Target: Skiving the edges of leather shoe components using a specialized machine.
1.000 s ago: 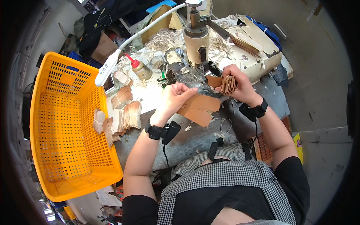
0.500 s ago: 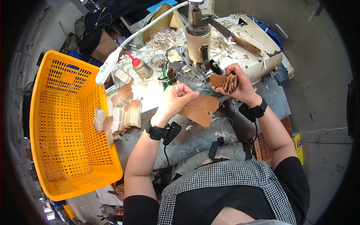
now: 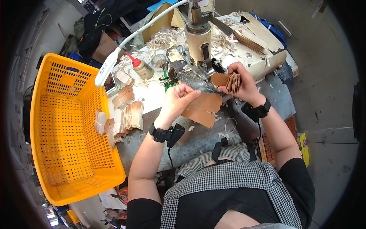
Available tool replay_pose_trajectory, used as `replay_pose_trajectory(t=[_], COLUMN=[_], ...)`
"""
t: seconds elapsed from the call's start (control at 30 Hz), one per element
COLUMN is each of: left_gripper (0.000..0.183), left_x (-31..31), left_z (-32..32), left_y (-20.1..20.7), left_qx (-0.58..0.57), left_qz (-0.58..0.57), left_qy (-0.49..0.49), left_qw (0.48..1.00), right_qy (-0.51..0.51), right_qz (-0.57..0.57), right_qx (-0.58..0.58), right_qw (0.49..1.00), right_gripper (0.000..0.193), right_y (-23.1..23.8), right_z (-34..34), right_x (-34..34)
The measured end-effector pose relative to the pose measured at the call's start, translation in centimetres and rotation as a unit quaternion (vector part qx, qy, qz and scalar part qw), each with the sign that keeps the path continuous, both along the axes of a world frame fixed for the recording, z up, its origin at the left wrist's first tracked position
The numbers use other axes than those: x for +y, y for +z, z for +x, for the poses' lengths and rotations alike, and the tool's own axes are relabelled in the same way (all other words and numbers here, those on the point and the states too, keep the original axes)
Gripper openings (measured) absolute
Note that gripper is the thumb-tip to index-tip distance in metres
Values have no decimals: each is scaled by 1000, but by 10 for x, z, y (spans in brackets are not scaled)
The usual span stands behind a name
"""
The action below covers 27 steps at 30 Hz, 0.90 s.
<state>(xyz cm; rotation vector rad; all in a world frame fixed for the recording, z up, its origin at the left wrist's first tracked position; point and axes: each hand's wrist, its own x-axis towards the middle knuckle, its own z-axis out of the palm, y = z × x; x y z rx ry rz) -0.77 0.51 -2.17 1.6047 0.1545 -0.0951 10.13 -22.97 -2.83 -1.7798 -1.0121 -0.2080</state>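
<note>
My left hand [image 3: 178, 100] is closed, thumb against fingers, on flat brown leather pieces [image 3: 204, 108] that fan out to its right. A bent bundle of thin brown leather strips [image 3: 233, 83] sits in my right hand [image 3: 246, 86], its edges spread. From that bundle one flat leather piece [image 3: 219, 79] sticks out leftward, close to the working end of a cream machine [image 3: 198, 45] with a metal post. Whether this piece touches the machine I cannot tell. Both hands are just in front of the machine, a short gap apart.
At left stands a yellow perforated basket [image 3: 76, 168]. Banded leather stacks [image 3: 134, 114] lie beside it. Behind them are a red-capped bottle [image 3: 142, 68] and a white lamp [image 3: 108, 66]. Pale scraps [image 3: 164, 38] cover the back; more leather strips [image 3: 249, 41] lie at right.
The view has shifted slightly. Both hands keep their grips and stay in nearly the same place; the leather pieces in my left hand have tilted a little.
</note>
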Motion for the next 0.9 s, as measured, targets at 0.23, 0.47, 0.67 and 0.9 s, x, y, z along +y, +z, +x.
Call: replay_pose_trajectory(t=[0.23,0.47,0.67,0.9], left_gripper=[16,17,17,16], left_x=[-3,-3,-3,-3], left_z=[-1,-2,-2,-3], left_y=[-3,-6,-8,-7], left_qx=[-14,-29,-38,-32], left_qz=[12,9,12,12], left_qy=[11,13,15,15], left_qw=[1000,999,999,999], right_qy=[-8,-9,-18,-20], right_qz=[2,-7,-3,3], right_qx=[4,4,7,7], right_qw=[1000,1000,1000,1000], right_gripper=[51,48,46,44], right_y=[-2,-3,0,1], right_z=[-1,-1,-3,-4], right_x=[0,-1,0,2])
